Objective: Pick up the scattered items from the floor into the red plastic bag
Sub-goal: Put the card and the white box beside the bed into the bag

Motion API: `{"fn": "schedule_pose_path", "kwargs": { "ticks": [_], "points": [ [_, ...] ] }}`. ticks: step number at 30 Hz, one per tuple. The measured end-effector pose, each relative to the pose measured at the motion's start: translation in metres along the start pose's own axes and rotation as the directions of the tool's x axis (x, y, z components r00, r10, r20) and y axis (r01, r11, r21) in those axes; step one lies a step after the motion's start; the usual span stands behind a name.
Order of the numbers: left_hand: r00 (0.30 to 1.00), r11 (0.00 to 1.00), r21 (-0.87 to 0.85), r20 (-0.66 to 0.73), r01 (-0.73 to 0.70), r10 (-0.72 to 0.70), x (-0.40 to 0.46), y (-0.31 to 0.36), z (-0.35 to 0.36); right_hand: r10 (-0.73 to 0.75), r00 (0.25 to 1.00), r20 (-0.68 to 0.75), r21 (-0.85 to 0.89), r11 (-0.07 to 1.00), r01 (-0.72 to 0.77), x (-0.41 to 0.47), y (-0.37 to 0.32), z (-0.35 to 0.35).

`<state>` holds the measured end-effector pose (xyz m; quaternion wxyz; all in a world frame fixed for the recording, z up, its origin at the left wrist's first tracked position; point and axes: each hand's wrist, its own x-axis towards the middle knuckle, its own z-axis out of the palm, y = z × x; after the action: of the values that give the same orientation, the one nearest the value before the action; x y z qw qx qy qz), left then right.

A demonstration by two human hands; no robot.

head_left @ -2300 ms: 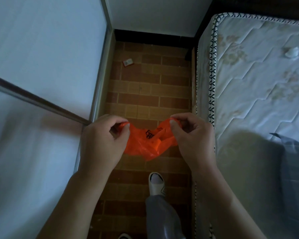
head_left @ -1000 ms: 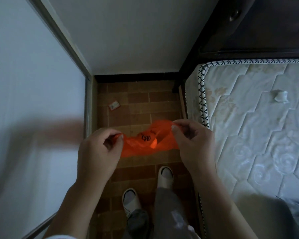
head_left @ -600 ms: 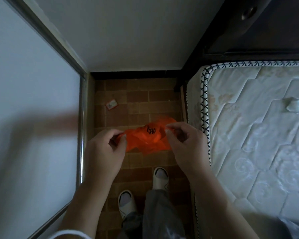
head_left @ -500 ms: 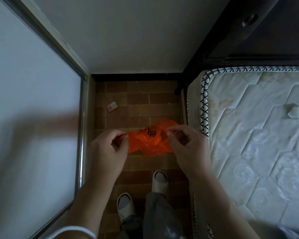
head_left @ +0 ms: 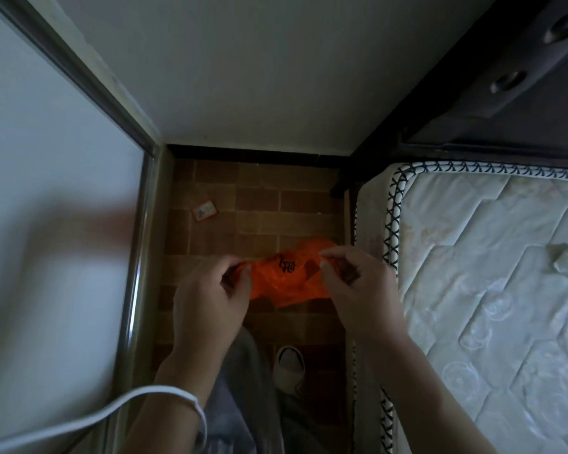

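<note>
One red plastic bag (head_left: 286, 280) hangs crumpled between the person's two hands, above the brick-patterned floor (head_left: 259, 204). The left hand (head_left: 207, 299) pinches the bag's left edge between thumb and fingers; the right hand (head_left: 358, 293) pinches its right edge the same way. Black lettering shows on the bag between them. One small card-like item (head_left: 204, 211) lies on the floor beyond the left hand, well apart from it. One white slipper (head_left: 289, 365) shows below the hands. Right of the right hand lies a quilted mattress (head_left: 492, 306) carrying one small white object (head_left: 336, 262).
</note>
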<state>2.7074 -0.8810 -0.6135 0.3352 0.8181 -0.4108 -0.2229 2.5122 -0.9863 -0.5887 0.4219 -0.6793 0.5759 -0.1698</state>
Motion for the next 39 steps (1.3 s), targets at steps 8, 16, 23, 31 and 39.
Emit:
{"fn": "schedule_pose_path", "kwargs": {
  "ticks": [8, 16, 23, 31, 39],
  "points": [
    [0.998, 0.999, -0.030, 0.062, 0.012, -0.010, 0.034, -0.042, 0.031, -0.025, 0.999, 0.030, -0.156, 0.987, 0.029, 0.041, 0.018, 0.036],
    [0.987, 0.998, 0.035, 0.150, -0.057, 0.051, 0.083, -0.070, 0.043, 0.034, 0.999, -0.024, -0.093, 0.995, -0.036, 0.088, 0.033, 0.069],
    [0.985, 0.992, 0.062, 0.141, -0.109, 0.099, 0.108, -0.117, 0.061, -0.015, 0.999, -0.048, -0.120, 0.993, 0.009, 0.121, 0.066, 0.117],
    [0.980, 0.977, 0.097, 0.083, -0.189, 0.182, 0.128, -0.165, 0.099, -0.091, 0.996, 0.006, -0.134, 0.987, 0.091, 0.154, 0.123, 0.159],
    [0.965, 0.959, 0.137, -0.052, -0.247, 0.256, 0.153, -0.215, 0.148, -0.296, 0.955, 0.038, -0.139, 0.944, 0.298, 0.203, 0.191, 0.206]
  ]
}}
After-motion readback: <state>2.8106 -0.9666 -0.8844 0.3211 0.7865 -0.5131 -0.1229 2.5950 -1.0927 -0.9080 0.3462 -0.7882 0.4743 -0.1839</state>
